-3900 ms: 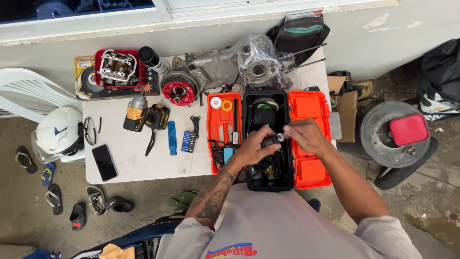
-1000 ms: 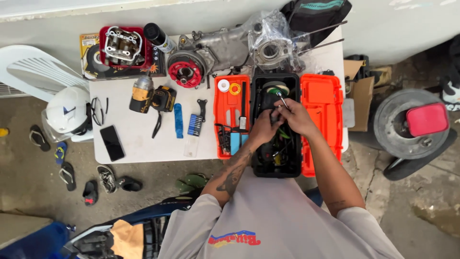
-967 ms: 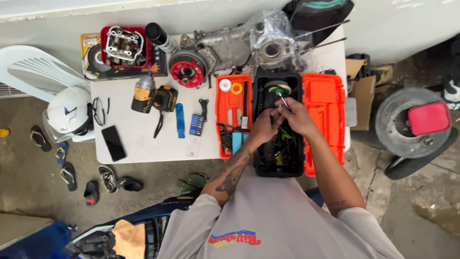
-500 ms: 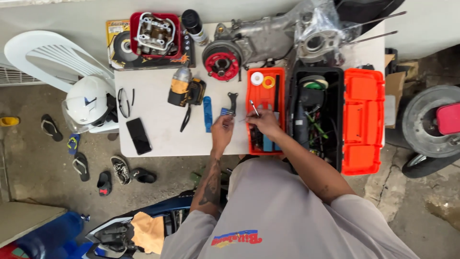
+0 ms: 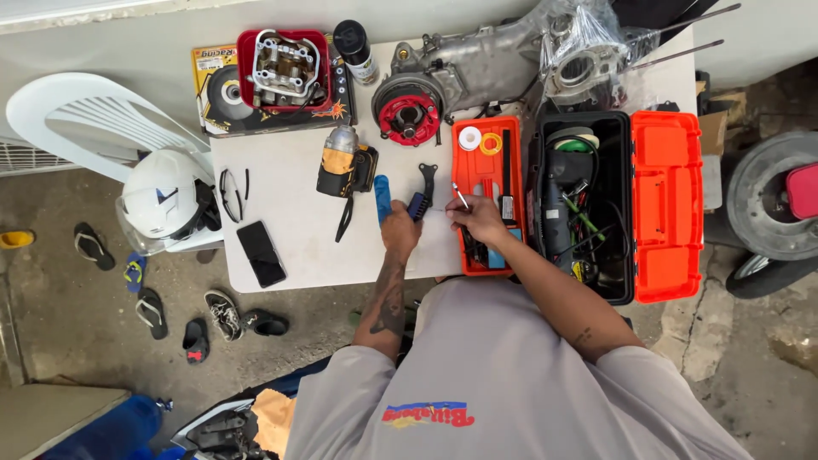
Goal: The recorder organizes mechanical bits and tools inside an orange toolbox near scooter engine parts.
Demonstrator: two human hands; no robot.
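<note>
Head view: right hand (image 5: 482,219) pinches slim metal tool (image 5: 461,198) over orange plastic tray (image 5: 487,166).

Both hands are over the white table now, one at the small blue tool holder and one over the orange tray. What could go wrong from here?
The right hand holds a thin silver tool over the orange plastic tray; it could slip among the loose parts. The left hand rests on the small blue tool holder, which might slide. The black phone lies near the white table edge and could be knocked off.
</note>
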